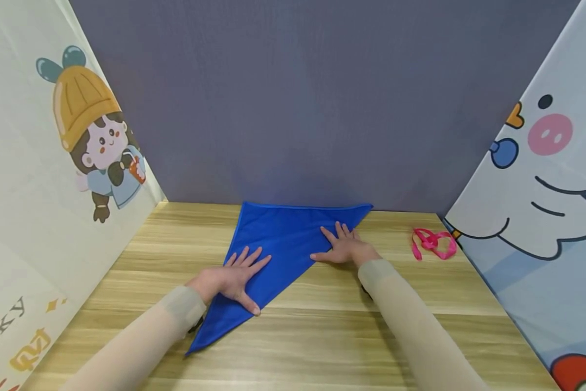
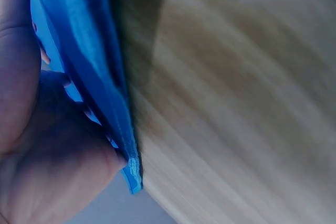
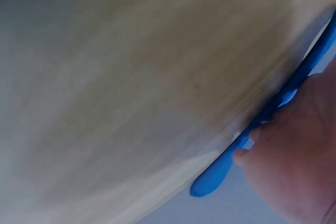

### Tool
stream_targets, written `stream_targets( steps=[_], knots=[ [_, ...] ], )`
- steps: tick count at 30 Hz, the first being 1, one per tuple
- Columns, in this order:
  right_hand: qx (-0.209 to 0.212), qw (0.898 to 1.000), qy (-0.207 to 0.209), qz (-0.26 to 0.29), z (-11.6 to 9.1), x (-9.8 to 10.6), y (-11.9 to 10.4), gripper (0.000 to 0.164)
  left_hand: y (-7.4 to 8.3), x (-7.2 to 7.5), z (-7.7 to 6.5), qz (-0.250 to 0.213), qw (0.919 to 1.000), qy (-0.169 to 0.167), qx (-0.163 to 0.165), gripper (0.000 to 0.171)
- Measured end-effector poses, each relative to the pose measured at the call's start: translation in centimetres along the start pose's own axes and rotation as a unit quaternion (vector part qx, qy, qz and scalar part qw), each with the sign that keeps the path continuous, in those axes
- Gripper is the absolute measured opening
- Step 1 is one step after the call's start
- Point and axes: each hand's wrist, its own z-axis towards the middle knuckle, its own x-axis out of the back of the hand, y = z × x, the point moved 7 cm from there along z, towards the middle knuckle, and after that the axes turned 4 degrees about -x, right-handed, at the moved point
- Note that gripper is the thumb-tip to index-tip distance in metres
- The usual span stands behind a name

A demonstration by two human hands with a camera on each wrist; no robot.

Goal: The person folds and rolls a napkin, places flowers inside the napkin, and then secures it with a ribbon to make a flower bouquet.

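Observation:
A blue cloth (image 1: 278, 231) lies folded into a triangle, with one long edge along the back and a corner pointing toward the front left. My left hand (image 1: 234, 279) rests on its left part, fingers straight and spread, thumb near the diagonal edge. On the right, my right hand (image 1: 344, 247) lies with spread fingers over the diagonal edge near the back right corner. Seen from the left wrist, the cloth's edge (image 2: 123, 114) runs beside the palm. In the right wrist view the blue edge (image 3: 262, 116) passes under the fingers.
A pink ribbon (image 1: 432, 243) lies loosely looped on the wooden table (image 1: 322, 342) at the right. A grey panel (image 1: 293, 108) stands behind the table. Printed white panels rise at the left (image 1: 24, 163) and right (image 1: 532, 217).

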Motion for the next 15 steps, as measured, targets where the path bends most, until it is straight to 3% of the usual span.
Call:
stream_targets(
  steps=[4, 15],
  knots=[
    [-0.011, 1.000, 0.003, 0.010, 0.2, 0.3, 0.9, 0.129, 0.0, -0.1, 0.0, 0.001, 1.0000, 0.001, 0.000, 0.141],
    [-0.054, 0.998, 0.032, 0.032, -1.7, 1.8, 1.8, 0.116, 0.0, 0.0, 0.1, -0.003, 1.0000, -0.001, 0.002, 0.141]
  ],
)
